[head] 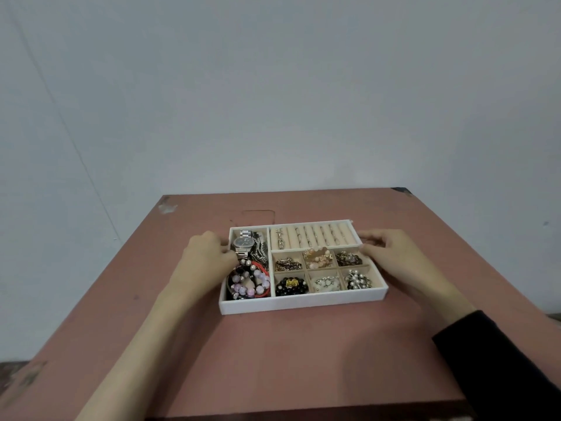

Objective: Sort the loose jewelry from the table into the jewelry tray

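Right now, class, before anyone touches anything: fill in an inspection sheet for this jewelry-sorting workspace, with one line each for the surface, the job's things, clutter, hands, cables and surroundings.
Surface: reddish-brown table, scuffed at the far corners.
Job's things: white jewelry tray on the table; watch and bead bracelets in its long left compartment; ring rolls at far right; six small compartments, each filled. No loose jewelry seen on the table.
Clutter: nothing seen.
Hands: left hand grips the tray's left wall; right hand pinches its right rim near the far corner.
Cables: nothing seen.
Surroundings: plain pale wall behind the table; black sleeve on the right arm.
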`<state>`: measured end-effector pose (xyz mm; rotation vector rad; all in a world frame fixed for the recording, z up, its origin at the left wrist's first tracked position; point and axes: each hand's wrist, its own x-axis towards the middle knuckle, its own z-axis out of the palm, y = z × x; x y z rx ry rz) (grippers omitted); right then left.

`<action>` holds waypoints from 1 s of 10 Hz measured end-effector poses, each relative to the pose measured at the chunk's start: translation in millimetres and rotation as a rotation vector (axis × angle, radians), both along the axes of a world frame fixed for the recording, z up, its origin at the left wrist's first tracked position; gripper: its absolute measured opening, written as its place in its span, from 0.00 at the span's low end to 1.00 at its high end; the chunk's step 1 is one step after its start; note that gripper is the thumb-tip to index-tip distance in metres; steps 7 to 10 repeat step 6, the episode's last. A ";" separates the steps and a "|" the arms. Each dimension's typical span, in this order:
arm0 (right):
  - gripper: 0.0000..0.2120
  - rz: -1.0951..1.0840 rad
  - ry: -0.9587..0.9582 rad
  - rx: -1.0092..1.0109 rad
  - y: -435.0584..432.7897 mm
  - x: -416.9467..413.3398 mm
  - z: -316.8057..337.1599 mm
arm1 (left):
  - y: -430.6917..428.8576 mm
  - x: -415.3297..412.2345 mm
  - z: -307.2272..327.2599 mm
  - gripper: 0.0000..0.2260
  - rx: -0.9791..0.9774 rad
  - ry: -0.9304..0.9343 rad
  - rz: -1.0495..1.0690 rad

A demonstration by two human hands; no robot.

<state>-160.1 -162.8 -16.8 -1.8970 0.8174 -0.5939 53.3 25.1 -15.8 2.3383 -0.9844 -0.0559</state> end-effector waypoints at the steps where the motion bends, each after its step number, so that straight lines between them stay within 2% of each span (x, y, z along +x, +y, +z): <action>1: 0.17 -0.020 0.003 -0.027 2.7 -3.1 0.0 | 4.7 -3.2 -4.6 0.09 -0.066 -0.023 -0.017; 3: 0.12 -0.064 -0.002 -0.020 1.6 -8.3 -3.5 | 7.3 -8.8 -5.1 0.09 -0.092 -0.031 -0.037; 5: 0.13 -0.077 -0.009 -0.029 -0.7 -9.0 -5.6 | 8.1 -7.7 -5.0 0.09 -0.100 0.027 -0.026; 10: 0.12 -0.080 -0.011 0.008 -2.6 -9.0 -7.7 | 9.9 -10.7 -1.1 0.11 -0.106 0.029 0.001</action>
